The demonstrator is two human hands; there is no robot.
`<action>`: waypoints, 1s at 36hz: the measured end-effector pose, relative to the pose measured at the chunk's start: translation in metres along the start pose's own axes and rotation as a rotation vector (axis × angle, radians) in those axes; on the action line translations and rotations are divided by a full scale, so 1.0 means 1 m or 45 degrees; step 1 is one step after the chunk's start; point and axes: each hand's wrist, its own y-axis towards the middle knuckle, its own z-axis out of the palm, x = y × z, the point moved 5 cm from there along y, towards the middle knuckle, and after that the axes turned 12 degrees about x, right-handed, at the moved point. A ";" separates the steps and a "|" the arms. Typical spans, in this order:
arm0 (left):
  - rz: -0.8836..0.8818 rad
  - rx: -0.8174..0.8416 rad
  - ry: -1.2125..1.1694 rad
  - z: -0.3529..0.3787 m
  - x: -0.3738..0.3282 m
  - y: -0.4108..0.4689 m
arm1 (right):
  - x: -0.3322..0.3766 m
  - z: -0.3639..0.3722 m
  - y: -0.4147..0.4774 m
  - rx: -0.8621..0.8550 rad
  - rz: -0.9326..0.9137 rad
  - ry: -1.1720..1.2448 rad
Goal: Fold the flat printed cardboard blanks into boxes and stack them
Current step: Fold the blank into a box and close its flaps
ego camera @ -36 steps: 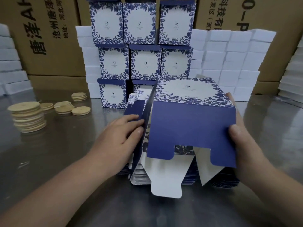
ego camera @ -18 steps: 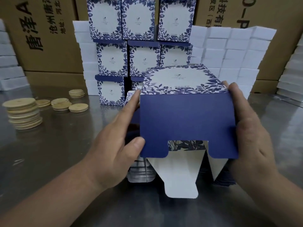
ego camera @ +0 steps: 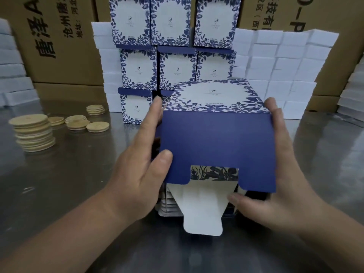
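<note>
Far left, a tall stack of wooden discs [ego camera: 32, 133] stands on the steel tabletop [ego camera: 59, 194], with smaller piles of discs [ego camera: 86, 123] lying just beyond it. Brown cartons [ego camera: 63, 46] printed with black characters form the back wall. In front of them, centre, the finished boxes [ego camera: 173, 66] stand three across and three rows high, white faces with blue leaf borders, and white foam blocks [ego camera: 285, 66] are stacked on either side. My left hand [ego camera: 137, 184] grips the half-formed box [ego camera: 216, 142] on its left side: the thumb presses on the lower left corner of the plain blue panel and the fingers run up along the side wall. The box is held above the tabletop, printed face up, blue panel towards me, and a white flap [ego camera: 202, 209] hangs below the panel's cut-out. Directly beneath lies the pile of flat blanks [ego camera: 169, 205], partly hidden. My right hand [ego camera: 275, 203] grips the box's right side, fingers up along the wall, the thumb tucked under the blue panel beside the white flap.
</note>
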 end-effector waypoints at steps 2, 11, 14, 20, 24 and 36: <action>0.001 0.020 0.079 0.000 -0.003 0.001 | -0.010 -0.015 -0.002 0.030 0.050 0.076; -0.079 0.034 0.185 -0.001 -0.006 0.004 | -0.009 -0.011 -0.007 -0.124 -0.192 0.035; -0.054 -0.006 0.190 -0.003 -0.006 0.004 | -0.009 -0.013 -0.007 -0.200 -0.191 0.007; 0.103 -0.012 0.408 -0.005 -0.011 0.005 | -0.015 -0.016 -0.012 -0.348 -0.129 -0.086; 0.154 -0.012 0.528 -0.006 -0.013 0.005 | -0.014 -0.018 -0.012 -0.375 -0.138 -0.208; 0.287 -0.169 0.594 -0.015 -0.020 0.005 | -0.014 -0.017 -0.010 -0.380 -0.178 -0.300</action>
